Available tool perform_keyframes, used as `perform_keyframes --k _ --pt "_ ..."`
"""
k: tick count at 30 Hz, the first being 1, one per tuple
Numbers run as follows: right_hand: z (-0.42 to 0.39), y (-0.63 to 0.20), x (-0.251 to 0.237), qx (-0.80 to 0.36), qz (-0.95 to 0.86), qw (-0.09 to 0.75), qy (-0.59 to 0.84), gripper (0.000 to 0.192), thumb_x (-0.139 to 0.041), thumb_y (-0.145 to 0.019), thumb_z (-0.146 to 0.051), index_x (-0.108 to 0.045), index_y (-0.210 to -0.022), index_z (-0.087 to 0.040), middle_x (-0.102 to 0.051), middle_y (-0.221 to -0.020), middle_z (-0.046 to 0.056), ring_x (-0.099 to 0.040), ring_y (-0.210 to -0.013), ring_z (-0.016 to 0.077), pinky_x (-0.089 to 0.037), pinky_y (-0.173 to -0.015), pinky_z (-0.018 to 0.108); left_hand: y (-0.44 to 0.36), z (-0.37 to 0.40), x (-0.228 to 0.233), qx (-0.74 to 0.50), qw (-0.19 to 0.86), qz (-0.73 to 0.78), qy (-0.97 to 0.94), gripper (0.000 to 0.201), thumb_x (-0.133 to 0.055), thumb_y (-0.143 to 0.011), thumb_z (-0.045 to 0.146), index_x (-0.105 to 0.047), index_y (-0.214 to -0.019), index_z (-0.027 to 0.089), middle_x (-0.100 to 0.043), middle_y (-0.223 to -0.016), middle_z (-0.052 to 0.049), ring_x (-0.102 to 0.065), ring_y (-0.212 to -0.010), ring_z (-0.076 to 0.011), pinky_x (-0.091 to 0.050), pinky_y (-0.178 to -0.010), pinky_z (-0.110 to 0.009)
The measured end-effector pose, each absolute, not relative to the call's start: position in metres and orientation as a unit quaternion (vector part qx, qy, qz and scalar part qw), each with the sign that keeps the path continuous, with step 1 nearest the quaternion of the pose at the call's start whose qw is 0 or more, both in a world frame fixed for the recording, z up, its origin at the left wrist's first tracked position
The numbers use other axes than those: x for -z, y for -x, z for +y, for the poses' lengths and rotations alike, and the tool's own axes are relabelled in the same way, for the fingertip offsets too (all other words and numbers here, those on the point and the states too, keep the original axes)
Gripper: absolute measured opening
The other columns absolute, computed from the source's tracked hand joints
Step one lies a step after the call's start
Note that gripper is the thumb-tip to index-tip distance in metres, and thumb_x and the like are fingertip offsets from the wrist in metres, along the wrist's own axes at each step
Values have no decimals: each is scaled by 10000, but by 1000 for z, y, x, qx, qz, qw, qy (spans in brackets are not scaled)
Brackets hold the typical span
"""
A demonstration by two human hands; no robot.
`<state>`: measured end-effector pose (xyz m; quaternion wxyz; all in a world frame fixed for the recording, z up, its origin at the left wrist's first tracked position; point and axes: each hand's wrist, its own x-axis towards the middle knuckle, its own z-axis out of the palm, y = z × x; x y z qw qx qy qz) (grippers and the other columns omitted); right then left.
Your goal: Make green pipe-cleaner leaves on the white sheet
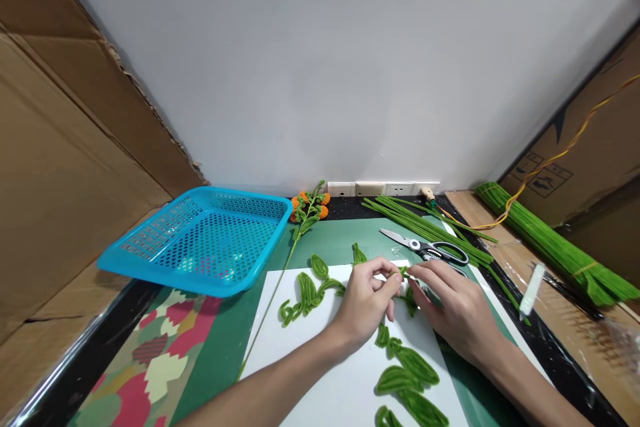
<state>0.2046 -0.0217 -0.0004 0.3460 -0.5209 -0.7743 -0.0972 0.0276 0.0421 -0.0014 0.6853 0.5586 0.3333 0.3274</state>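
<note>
Step in hand: both hands are meeting over the white sheet and working a small green pipe-cleaner piece between their fingertips; it looks like bending or twisting a leaf shape.
Left hand: fingers are curling in, with thumb and forefinger pinching one end of the green piece.
Right hand: fingertips are pinching the other end of the same piece, the remaining fingers lying loosely bent over the sheet.
Where the piece is: it is being held just above the far part of the white sheet, between the two hands, near the scissors.
Finished leaves: several looped green leaf shapes are lying on the sheet near the person, and another cluster is lying left of the left hand.
Supplies: loose green stems are lying beyond the scissors; a thick bundle of green pipe cleaners is resting far right on the cardboard.
Other things: a blue plastic basket is sitting tilted at left; a stem with orange flowers is lying by the wall.
Next move, as a judgement: it is probably calling for a firm pinch at one end while the other hand is turning the wire tight, keeping the loop flat.
</note>
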Motion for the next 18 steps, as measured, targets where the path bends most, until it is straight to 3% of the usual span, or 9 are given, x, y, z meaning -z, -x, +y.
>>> perform_keyframes --k 8,18 --pt "-19 -222 -1 131 -797 374 456 246 -642 -1004 -111 -686 -1221 -217 -769 -1011 92 -729 -842 201 -571 -734 313 -24 48 -5 -284 758 283 -514 273 -728 -880 395 -614 -834 151 -559 -601 41 -517 -375 -68 -210 -377 -198" --pt "-20 -227 1 119 -800 402 429 238 -660 -992 -132 -735 -1198 -223 -781 -979 95 -738 -779 172 -581 -673 266 -21 54 -6 -229 792 250 -507 312 -760 -843 438 -635 -836 152 -597 -643 21 -545 -424 -77 -235 -380 -205"
